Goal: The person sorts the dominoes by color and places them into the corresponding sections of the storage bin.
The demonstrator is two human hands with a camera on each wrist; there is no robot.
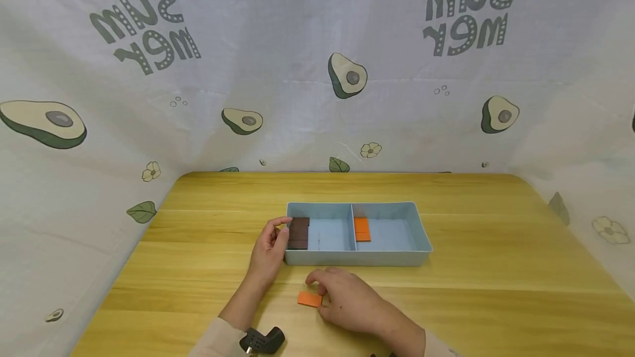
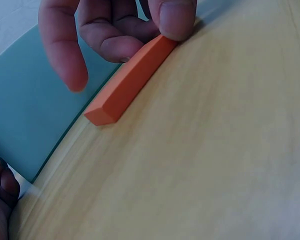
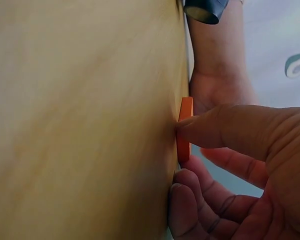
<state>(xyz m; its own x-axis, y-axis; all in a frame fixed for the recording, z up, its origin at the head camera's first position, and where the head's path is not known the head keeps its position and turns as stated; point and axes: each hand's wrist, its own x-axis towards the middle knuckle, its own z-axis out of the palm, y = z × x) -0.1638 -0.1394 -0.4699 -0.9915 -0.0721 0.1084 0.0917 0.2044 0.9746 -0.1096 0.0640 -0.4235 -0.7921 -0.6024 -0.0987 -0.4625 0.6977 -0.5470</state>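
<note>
A flat orange block (image 1: 310,299) lies on the wooden table in front of a light blue two-compartment box (image 1: 357,258). My right hand (image 1: 349,300) pinches this block near its right end. In the right wrist view the thumb (image 3: 205,132) presses one face, with curled fingers on the far side. My left hand (image 1: 268,252) grips the box's left end, index finger and thumb at the rim. Dark brown blocks (image 1: 299,234) lie along the left wall of the left compartment. Orange blocks (image 1: 362,229) sit beside the divider in the right compartment.
The wooden table (image 1: 496,291) extends on both sides of the box. A white cloth (image 1: 297,32) printed with avocados hangs behind and around it. A black device (image 1: 263,340) sits at the left wrist.
</note>
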